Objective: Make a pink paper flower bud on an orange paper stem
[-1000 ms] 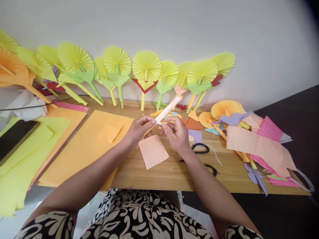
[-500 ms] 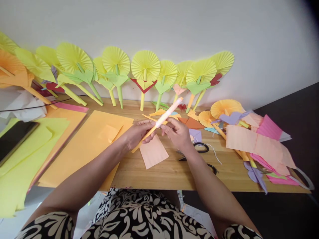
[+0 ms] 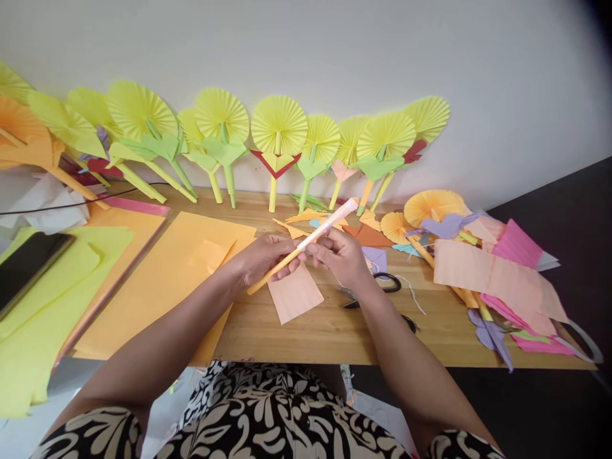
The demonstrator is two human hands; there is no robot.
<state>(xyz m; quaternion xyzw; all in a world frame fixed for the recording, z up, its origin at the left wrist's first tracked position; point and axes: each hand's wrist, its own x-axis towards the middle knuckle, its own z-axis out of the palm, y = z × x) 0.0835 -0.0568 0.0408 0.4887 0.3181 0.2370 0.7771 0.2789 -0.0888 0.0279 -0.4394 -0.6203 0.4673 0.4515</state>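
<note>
A slim rolled paper tube (image 3: 329, 223), orange at its lower end and pale pink along its upper part, slants up to the right above the table. My left hand (image 3: 268, 256) is closed round its lower part, the orange end poking out below the fingers. At the tube's middle, my right hand (image 3: 340, 254) pinches it between thumb and fingers. Below the hands a pale pink paper square (image 3: 297, 296) lies on the wood. Black-handled scissors (image 3: 388, 282) rest beside my right wrist, partly hidden by the forearm.
Pleated yellow paper fans (image 3: 279, 124) on stems lean in a row against the wall. Large orange sheets (image 3: 167, 280), yellow sheets (image 3: 95, 299) and a phone (image 3: 31, 268) lie at left. A pile of peach paper (image 3: 497, 277), pink and purple pieces covers the right end.
The tube has tilted to a flatter slant, its pink upper end moving down and slightly right. Both hands keep hold of it with small finger shifts.
</note>
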